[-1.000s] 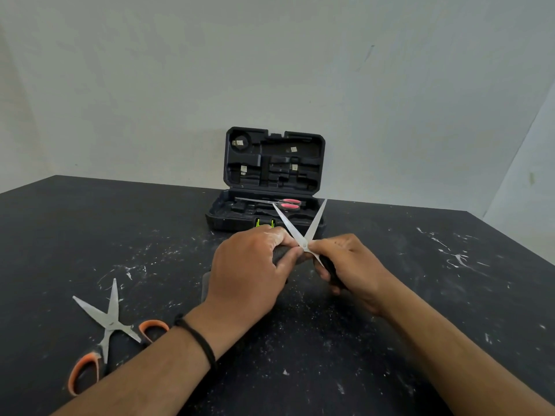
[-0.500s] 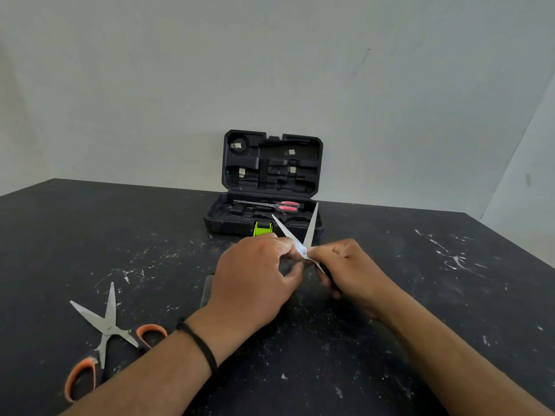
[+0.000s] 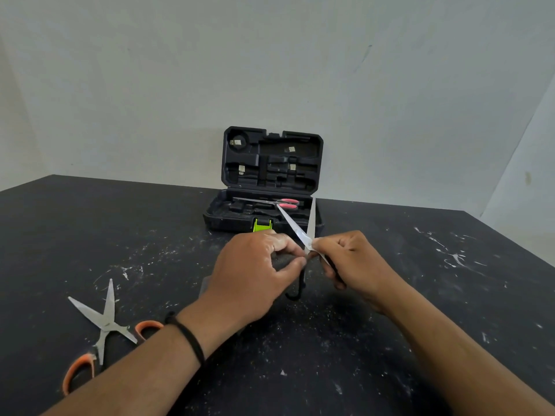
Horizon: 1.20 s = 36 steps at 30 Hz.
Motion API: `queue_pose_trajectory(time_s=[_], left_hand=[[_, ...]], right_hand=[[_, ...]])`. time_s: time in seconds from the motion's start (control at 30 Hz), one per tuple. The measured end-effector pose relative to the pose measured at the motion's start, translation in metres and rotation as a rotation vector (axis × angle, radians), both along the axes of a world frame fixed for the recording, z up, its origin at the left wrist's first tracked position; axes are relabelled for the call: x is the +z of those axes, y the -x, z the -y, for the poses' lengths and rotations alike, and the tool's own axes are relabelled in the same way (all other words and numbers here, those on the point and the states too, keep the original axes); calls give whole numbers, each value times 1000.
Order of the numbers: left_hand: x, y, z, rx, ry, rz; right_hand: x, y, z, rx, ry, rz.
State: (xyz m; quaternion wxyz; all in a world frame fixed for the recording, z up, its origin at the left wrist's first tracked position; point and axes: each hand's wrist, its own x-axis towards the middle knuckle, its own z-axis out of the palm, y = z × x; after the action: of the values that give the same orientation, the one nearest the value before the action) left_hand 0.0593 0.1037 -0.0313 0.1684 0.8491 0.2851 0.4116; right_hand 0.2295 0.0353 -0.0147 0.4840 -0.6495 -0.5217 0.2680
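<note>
Both my hands hold a pair of black-handled scissors [image 3: 301, 234] above the middle of the dark table [image 3: 420, 310], its two steel blades pointing up and away in a narrow V. My left hand [image 3: 255, 274] grips a dark grey object, part of which sticks out below it on the table, and its thumb and fingertips touch the scissors at the pivot. My right hand [image 3: 351, 262] grips one black handle; the other handle loop hangs free between my hands.
An open black tool case [image 3: 270, 178] stands behind my hands, with red-handled scissors [image 3: 282, 203] lying in its tray and a green latch [image 3: 262, 225] at the front. Orange-handled scissors [image 3: 102, 325] lie open on the table at the left. White specks mark the tabletop.
The blades have closed from a wide V to a narrow one. My hands stayed almost in place, and the view has tilted slightly.
</note>
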Motion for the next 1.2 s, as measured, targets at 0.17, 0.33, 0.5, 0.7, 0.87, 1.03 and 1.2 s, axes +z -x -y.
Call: queue_pose_trajectory(time_s=[0.17,0.33,0.5,0.7,0.87,1.03,1.2], left_hand=[[-1,0,3,99,-72,-59],[3,-2,2,301,-95,15],[6,6,-5,150,-113,158],[-3,-7,4,64,-114,130],[-3,-5,6,138,-141,148],[1,-6,8,200,-164,166],[7,-5,3,244,-131,189]], right_hand=[[0,4,1,45,-14,87],[3,3,3,76,4,26],[3,0,0,10,-29,35],[2,4,1,58,-10,-3],[2,8,0,105,-42,23],[1,7,1,165,-73,84],[3,3,5,207,-72,115]])
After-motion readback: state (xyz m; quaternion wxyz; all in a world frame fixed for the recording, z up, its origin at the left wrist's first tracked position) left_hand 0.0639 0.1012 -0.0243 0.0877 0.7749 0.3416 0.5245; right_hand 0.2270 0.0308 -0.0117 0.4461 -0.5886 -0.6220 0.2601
